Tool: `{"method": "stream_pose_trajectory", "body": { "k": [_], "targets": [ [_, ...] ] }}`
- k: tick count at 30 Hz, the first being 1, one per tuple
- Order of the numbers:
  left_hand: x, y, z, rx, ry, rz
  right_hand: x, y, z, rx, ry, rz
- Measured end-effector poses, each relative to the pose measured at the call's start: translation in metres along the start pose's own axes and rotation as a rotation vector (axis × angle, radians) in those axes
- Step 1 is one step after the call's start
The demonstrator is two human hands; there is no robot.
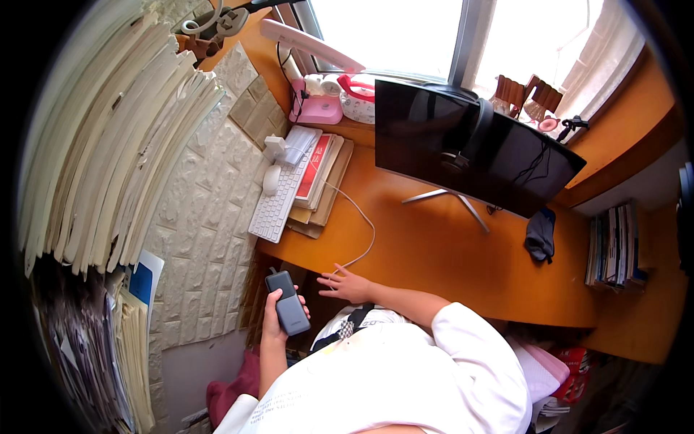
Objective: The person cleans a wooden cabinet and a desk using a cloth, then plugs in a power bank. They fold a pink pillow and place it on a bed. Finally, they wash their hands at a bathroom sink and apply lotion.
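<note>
My left hand is closed around a dark grey power bank, held upright beyond the desk's front edge, with a short loop at its top. My right hand rests near the desk's edge with its fingers spread. A thin white cable runs from a white charger across the wooden desk to the fingers of my right hand; whether they pinch it I cannot tell. At the left of the desk, a white keyboard and a white mouse lie beside stacked books.
A monitor on a metal stand has headphones hung over it. A dark cloth pouch lies to its right, near upright books. Tall paper stacks stand at left. A pink lamp base sits by the window.
</note>
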State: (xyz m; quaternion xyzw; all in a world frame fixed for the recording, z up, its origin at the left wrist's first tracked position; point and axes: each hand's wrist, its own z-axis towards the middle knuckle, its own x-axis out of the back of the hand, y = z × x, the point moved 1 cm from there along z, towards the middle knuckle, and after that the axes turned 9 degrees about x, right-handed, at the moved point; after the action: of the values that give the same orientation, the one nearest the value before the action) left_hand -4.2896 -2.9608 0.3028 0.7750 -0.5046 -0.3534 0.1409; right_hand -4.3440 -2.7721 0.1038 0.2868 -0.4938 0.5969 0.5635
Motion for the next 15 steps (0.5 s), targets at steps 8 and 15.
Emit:
{"method": "stream_pose_trajectory", "body": {
  "k": [8,15],
  "targets": [
    [-0.012,0.002,-0.009,0.071,-0.120,0.001,-0.033,0.028,0.002,0.046,-0.359,-0.159],
    [-0.038,0.002,-0.014,0.215,-0.264,-0.019,0.088,0.015,-0.021,-0.615,0.806,0.129]
  ]
}}
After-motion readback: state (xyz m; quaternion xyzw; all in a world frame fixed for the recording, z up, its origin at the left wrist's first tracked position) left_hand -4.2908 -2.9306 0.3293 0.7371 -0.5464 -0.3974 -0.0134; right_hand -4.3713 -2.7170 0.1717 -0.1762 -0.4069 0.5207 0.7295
